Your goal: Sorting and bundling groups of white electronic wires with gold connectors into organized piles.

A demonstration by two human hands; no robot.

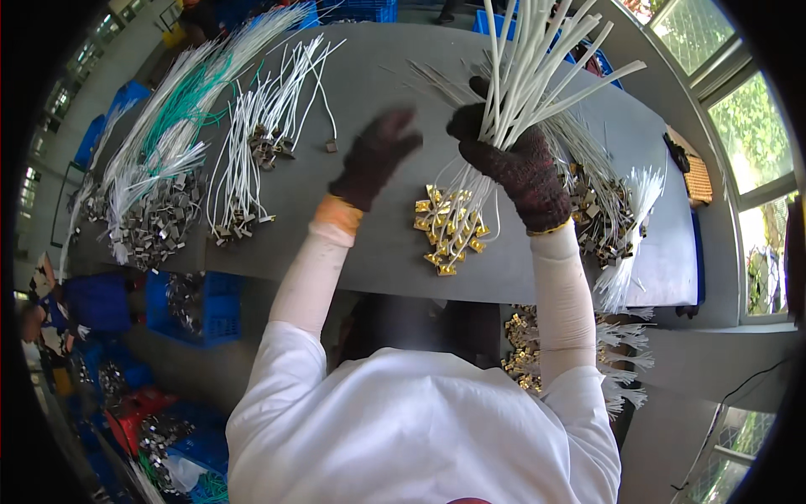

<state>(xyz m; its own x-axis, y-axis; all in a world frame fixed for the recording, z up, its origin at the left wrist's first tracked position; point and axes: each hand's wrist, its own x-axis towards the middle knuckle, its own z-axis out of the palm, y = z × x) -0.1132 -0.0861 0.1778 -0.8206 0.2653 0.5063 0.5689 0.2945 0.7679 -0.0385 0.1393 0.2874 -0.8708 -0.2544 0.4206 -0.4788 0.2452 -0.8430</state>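
My right hand (525, 172), in a dark knit glove, is closed round a bundle of white wires (512, 109). The loose wire ends fan out above the fist. Below it the wires run down to a cluster of gold-coloured metal pieces (449, 223) at or just above the grey table (361, 252). My left hand (378, 155), gloved the same way, is over the table left of the bundle. Motion blurs it, but a gap shows between its fingers and nothing is visible in it. White sleeves cover both forearms.
Left on the table are white wires with silver metal ends (273, 147) and a larger heap (159, 218) with green strands. More wired pieces (600, 210) lie at right. A blue crate (193, 307) stands below the table's left side; gold-ended bundles (525, 353) sit below at right.
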